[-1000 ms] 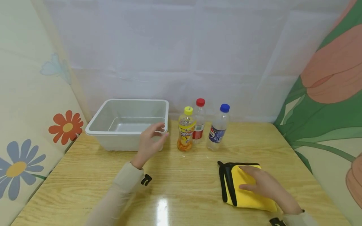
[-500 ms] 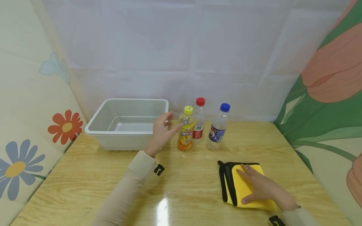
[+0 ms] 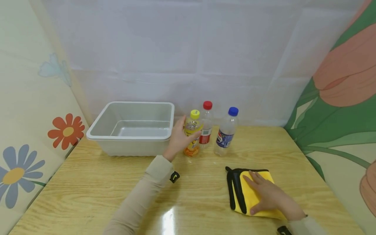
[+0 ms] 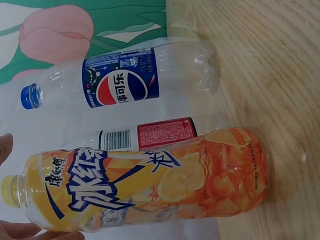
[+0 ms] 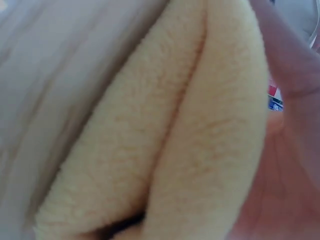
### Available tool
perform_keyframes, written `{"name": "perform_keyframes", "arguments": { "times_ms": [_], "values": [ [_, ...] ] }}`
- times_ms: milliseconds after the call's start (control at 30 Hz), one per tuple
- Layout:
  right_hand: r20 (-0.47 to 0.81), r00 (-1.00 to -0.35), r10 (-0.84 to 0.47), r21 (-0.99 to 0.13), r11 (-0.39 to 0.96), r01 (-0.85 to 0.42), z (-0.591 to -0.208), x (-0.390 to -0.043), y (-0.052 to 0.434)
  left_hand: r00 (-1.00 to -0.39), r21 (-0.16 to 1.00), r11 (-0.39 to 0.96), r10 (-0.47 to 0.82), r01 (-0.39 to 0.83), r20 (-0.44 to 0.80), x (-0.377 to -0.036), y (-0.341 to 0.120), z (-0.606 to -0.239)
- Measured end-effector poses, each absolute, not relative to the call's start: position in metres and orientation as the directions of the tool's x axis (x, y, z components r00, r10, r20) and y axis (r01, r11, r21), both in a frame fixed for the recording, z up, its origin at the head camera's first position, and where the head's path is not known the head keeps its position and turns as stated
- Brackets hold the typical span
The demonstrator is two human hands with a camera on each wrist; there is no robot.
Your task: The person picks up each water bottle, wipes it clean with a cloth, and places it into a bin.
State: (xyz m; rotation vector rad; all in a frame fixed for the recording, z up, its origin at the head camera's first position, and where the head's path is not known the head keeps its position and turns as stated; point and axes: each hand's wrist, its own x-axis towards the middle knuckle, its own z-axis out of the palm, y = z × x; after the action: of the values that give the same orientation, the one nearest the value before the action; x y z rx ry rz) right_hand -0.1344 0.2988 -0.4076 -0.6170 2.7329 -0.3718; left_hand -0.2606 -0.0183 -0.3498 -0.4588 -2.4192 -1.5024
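Observation:
My left hand (image 3: 180, 138) curls round an orange drink bottle (image 3: 193, 125) with a yellow cap; the thumb lies across its front. In the left wrist view the orange bottle (image 4: 150, 185) fills the frame, with fingertips (image 4: 22, 231) touching it near the neck. My right hand (image 3: 265, 195) rests flat on a folded yellow cloth (image 3: 247, 195) with black trim at the front right. In the blurred right wrist view the yellow cloth (image 5: 165, 130) lies against my right hand (image 5: 285, 190).
A red-capped bottle (image 3: 207, 127) and a blue-capped Pepsi bottle (image 3: 224, 137) stand just right of the orange one. A grey plastic tub (image 3: 129, 138) stands at the back left of the wooden table (image 3: 205, 182). Patterned cloth walls close in three sides.
My left hand has moved right from the tub's front corner to the orange bottle and closed round it. The right hand has stayed on the cloth, shifting slightly.

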Motion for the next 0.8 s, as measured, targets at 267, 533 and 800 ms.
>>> {"name": "perform_keyframes", "arguments": {
  "times_ms": [267,533,800],
  "values": [
    [-0.163,-0.872,-0.462,-0.265,0.872,-0.412,-0.407,-0.135,0.294,-0.912,0.793,0.466,0.085,0.392,0.401,-0.263,-0.014,-0.356],
    [-0.135,-0.889,-0.437,-0.227,0.887,-0.402,-0.403,-0.136,0.288,-0.899,0.768,0.488,0.087,0.415,0.430,-0.264,-0.013,-0.360],
    [-0.132,-0.906,-0.401,-0.196,0.907,-0.373,-0.404,-0.140,0.288,-0.862,0.727,0.491,0.112,0.481,0.495,-0.254,-0.016,-0.359]
  ]
}}
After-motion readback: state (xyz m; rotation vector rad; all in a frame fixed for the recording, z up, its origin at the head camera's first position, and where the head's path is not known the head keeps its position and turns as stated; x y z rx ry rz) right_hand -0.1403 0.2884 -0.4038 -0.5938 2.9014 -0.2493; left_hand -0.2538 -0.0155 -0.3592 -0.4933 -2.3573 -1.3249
